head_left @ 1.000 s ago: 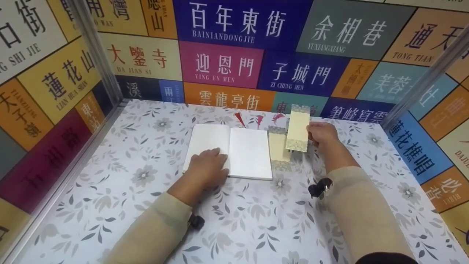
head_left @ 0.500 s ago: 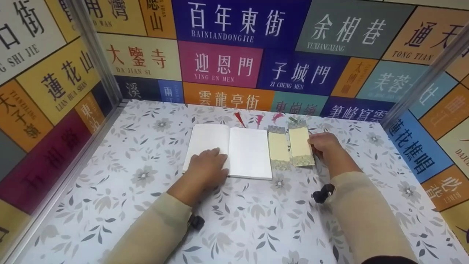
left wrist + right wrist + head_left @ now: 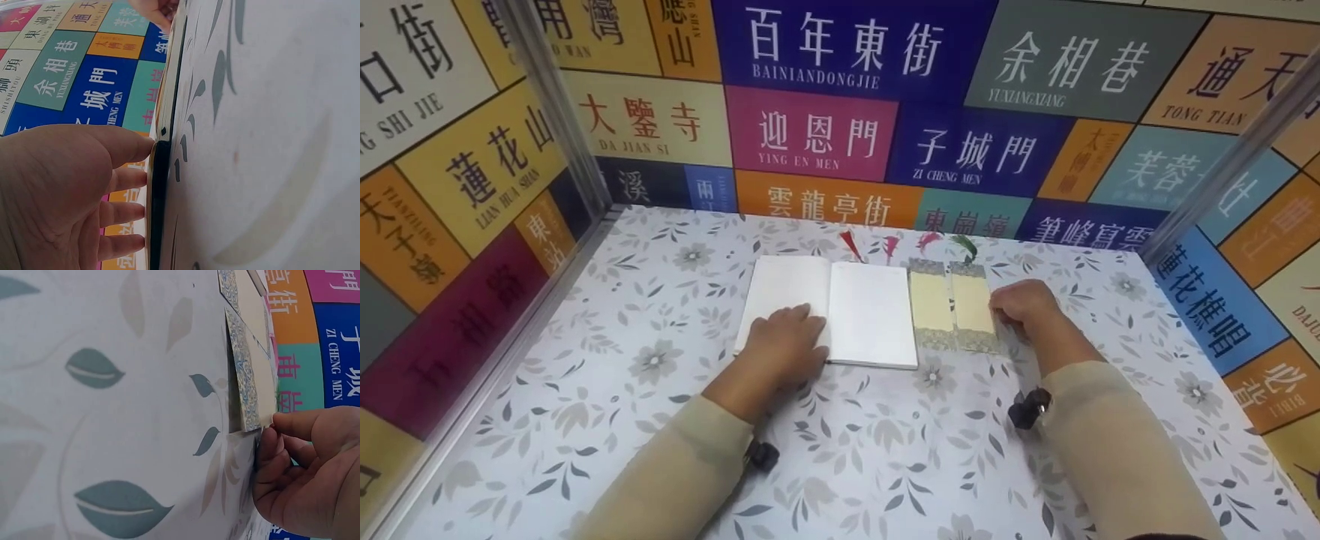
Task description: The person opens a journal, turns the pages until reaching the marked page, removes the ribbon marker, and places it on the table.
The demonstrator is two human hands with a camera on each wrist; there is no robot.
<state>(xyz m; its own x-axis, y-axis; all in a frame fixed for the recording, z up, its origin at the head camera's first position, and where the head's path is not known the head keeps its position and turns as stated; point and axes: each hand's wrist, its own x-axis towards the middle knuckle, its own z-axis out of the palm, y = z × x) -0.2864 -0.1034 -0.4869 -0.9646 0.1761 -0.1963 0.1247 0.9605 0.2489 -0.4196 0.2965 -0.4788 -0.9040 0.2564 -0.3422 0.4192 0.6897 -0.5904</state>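
An open notebook with blank white pages lies on the table. My left hand rests flat on its left page, fingers spread. In the left wrist view, the fingertips press the page near the notebook's edge. To the right of the notebook, my right hand pinches the right edge of a cream bookmark with patterned ends and a green tassel. In the right wrist view, thumb and finger hold this bookmark, its near edge slightly raised off the cloth.
A similar bookmark lies between the notebook and the held one. Red and pink tassels show beyond the notebook. A floral cloth covers the table, and printed panels stand along the back and sides.
My right hand has lowered the bookmark from above the other one and brought it down toward the cloth beside it. The left hand has stayed on the notebook.
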